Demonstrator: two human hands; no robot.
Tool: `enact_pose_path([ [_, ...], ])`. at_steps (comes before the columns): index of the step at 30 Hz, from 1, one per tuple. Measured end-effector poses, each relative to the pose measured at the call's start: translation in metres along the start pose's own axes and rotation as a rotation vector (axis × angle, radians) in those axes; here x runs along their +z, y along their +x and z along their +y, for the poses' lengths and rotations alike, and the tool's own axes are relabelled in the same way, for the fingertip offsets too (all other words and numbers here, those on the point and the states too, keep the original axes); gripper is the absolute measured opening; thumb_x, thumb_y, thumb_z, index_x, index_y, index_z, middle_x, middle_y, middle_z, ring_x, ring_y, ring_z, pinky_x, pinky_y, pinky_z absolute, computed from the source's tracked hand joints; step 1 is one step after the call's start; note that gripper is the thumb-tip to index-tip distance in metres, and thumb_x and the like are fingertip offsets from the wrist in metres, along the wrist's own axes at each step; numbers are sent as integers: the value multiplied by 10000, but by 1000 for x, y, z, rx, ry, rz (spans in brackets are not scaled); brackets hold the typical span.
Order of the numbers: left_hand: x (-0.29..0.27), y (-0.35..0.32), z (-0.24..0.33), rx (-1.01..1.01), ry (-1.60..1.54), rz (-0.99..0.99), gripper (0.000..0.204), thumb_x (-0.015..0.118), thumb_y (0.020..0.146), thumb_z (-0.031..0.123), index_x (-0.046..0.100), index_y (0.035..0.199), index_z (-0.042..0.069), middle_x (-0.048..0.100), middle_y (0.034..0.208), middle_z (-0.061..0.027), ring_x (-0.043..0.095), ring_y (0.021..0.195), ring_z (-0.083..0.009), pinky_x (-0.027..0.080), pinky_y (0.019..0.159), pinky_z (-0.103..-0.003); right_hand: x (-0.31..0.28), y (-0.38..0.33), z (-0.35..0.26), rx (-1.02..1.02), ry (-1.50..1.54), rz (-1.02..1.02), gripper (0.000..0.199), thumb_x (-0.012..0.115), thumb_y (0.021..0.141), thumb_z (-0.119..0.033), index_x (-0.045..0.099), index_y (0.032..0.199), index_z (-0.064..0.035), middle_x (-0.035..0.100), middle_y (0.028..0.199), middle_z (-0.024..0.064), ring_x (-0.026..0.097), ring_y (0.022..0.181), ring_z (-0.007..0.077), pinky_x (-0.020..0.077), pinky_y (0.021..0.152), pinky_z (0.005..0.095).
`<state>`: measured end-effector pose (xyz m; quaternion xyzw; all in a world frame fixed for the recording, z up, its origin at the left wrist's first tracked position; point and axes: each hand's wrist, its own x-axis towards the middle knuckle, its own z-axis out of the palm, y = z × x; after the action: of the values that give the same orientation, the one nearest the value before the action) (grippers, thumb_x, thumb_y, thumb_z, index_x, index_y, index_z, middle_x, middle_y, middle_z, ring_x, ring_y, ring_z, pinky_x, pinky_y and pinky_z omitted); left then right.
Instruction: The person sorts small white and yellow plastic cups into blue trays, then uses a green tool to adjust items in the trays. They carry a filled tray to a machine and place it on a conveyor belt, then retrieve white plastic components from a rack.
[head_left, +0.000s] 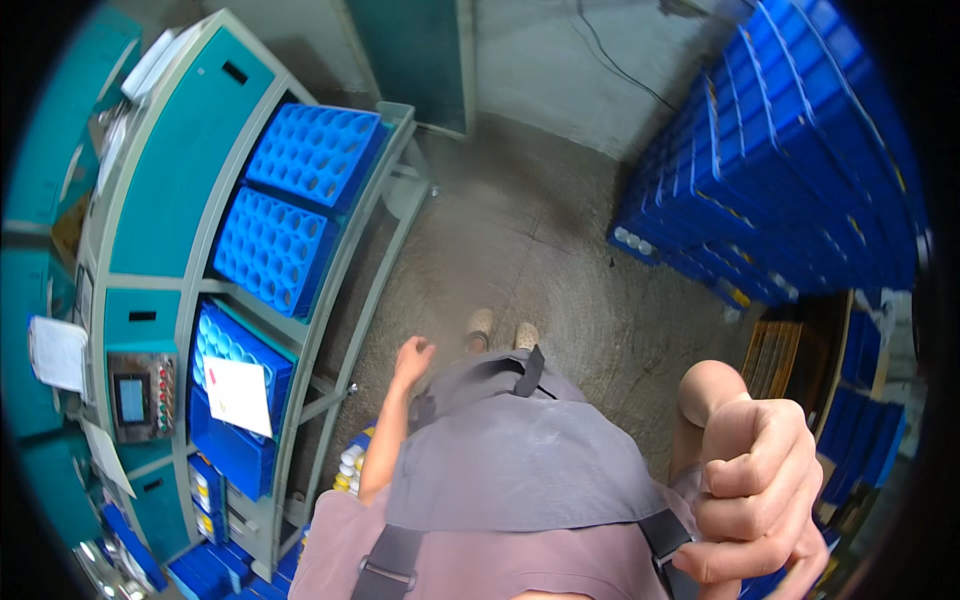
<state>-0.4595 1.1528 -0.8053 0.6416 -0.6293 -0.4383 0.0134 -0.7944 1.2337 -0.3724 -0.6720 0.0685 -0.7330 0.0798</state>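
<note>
Left hand (415,358) half-open, looks empty; right hand (752,490) curled, can't tell contents
Lower left: loose white card (238,395) might slide if blue tray (279,382) gets bumped

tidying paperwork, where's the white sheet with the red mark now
On the left of the head view, the white sheet partly covers a blue tray, just right of the control panel.

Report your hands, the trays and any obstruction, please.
Left hand hanging low, nothing visible in it. Right hand raised, fingers curled. Blue trays on rack; paper partly over one.
</note>
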Motion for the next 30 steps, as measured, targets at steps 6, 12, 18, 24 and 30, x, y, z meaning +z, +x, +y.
enact_pose_path([
  [6, -1, 1, -58, -110, -59, 97, 356, 674, 846, 273, 668, 1091, 14, 701, 1028, -181, 664, 1000, -305, 509, 874, -397, 29, 11, 47, -36, 63, -101, 112, 646, 915, -263, 646, 966, -163, 538, 608, -4, 404, 450, 133, 284, 420, 294],
  [12, 25, 49, -88, -14, 44, -125, 381, 680, 827, 287, 672, 1075, -2, 699, 1030, -197, 665, 983, -329, 508, 865, -408, -3, -28, 54, 145, -345, -200, 271, 685, 916, -326, 705, 972, -61, 645, 692, 45, 500, 488, 110, 386, 430, 243],
  [18, 70, 147, -97, -43, -205, -393, 266, 664, 845, 218, 672, 986, -7, 684, 891, -184, 642, 794, -256, 505, 727, -377, -122, -101, -13, 576, -876, -101, 137, 739, 827, -181, 675, 856, -64, 647, 732, 64, 606, 592, 222, 470, 524, 331],
  [24, 193, 171, 17, -38, 158, -550, 281, 625, 876, 247, 669, 1005, 2, 677, 935, -199, 642, 830, -284, 506, 739, -398, -334, -227, -148, 1100, -1458, 171, 248, 644, 896, -343, 705, 903, -103, 698, 820, 66, 650, 688, 249, 491, 618, 346],
  [30, 368, 130, 228, 126, 321, -528, 288, 611, 884, 257, 669, 1011, 5, 674, 955, -202, 640, 846, -294, 505, 748, -406, -617, -404, -331, 1977, -1744, 539, 278, 631, 911, -285, 691, 1000, -29, 698, 922, 169, 665, 922, 326, 511, 827, 437],
])
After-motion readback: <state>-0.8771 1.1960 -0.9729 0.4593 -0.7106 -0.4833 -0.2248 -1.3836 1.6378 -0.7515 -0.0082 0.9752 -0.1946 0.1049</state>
